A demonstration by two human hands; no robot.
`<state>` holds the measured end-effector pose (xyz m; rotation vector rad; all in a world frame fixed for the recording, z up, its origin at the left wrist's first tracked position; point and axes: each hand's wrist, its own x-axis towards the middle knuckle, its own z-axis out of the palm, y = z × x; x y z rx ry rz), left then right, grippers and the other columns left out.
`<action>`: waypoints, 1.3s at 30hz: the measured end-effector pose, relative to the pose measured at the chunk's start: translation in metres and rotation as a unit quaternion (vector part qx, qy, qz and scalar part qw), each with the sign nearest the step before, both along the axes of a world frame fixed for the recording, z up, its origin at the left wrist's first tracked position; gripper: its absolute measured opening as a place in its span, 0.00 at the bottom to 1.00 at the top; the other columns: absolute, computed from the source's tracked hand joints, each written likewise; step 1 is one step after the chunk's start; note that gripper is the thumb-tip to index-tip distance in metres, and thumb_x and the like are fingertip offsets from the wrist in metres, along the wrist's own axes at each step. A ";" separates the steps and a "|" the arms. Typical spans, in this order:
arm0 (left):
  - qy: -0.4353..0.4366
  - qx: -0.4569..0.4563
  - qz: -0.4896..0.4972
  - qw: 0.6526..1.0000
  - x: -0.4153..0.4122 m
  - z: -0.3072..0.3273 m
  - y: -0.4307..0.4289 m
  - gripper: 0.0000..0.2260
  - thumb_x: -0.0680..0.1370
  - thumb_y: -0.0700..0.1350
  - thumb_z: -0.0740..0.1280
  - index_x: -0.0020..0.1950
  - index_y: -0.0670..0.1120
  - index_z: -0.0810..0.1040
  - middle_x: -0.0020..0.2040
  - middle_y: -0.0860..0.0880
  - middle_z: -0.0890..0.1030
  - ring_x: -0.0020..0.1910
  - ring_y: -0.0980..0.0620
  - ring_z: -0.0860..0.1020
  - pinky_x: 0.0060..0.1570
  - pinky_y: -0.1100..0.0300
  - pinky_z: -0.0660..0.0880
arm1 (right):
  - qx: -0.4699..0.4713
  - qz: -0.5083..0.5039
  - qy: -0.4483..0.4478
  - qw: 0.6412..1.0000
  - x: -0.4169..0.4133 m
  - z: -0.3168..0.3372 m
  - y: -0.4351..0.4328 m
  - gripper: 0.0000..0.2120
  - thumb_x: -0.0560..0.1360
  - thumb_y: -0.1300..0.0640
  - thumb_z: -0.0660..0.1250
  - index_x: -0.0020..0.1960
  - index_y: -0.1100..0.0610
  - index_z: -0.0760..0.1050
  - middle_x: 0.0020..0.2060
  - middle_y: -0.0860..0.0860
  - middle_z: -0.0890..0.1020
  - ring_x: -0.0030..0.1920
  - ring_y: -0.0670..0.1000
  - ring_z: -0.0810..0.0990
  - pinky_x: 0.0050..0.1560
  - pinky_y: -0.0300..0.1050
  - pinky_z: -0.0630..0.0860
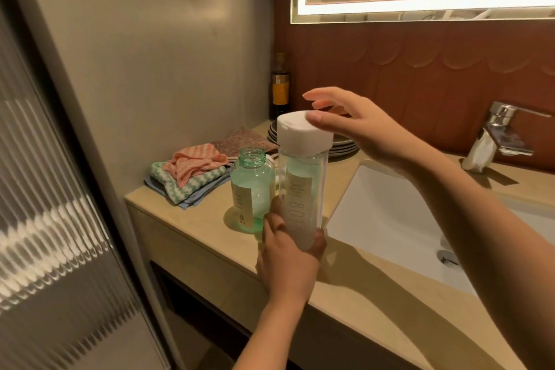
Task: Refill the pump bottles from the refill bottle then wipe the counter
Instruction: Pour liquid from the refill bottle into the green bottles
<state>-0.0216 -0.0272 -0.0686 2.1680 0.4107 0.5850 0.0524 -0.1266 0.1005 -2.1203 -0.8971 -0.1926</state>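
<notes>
My left hand (288, 252) grips the refill bottle (301, 189) low, above the counter (210, 219) edge. Right hand (360, 126) is spread loose over its white cap (303, 132), holding nothing. Risk: the bottle tips from that low hold and knocks the open green bottle (252, 189) just beside.

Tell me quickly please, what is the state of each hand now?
Left hand: holds the clear bottle near its base.
Right hand: open, fingers straight over the white cap, gripping nothing.
</notes>
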 end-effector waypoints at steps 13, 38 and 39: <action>0.047 0.011 0.006 0.999 0.000 0.002 -0.001 0.38 0.73 0.64 0.64 0.74 0.44 0.57 0.71 0.46 0.66 0.69 0.45 0.67 0.66 0.51 0.65 | 0.002 -0.129 -0.140 0.982 -0.003 -0.017 0.021 0.32 0.59 0.32 0.69 0.56 0.50 0.69 0.49 0.47 0.68 0.48 0.45 0.69 0.44 0.35 0.70; 0.010 -0.008 0.019 1.000 0.001 0.003 -0.001 0.34 0.70 0.58 0.72 0.69 0.46 0.63 0.66 0.49 0.70 0.64 0.44 0.71 0.60 0.47 0.70 | -0.081 0.035 0.029 0.996 -0.002 0.015 0.003 0.24 0.68 0.49 0.71 0.63 0.52 0.73 0.58 0.46 0.77 0.57 0.45 0.75 0.52 0.33 0.73; 0.010 -0.012 0.018 1.000 0.001 0.002 -0.001 0.34 0.70 0.58 0.72 0.70 0.46 0.63 0.66 0.50 0.70 0.65 0.44 0.71 0.60 0.47 0.70 | -0.068 0.025 0.022 0.997 0.000 0.013 0.003 0.24 0.68 0.50 0.72 0.62 0.52 0.74 0.57 0.46 0.78 0.57 0.45 0.75 0.51 0.33 0.74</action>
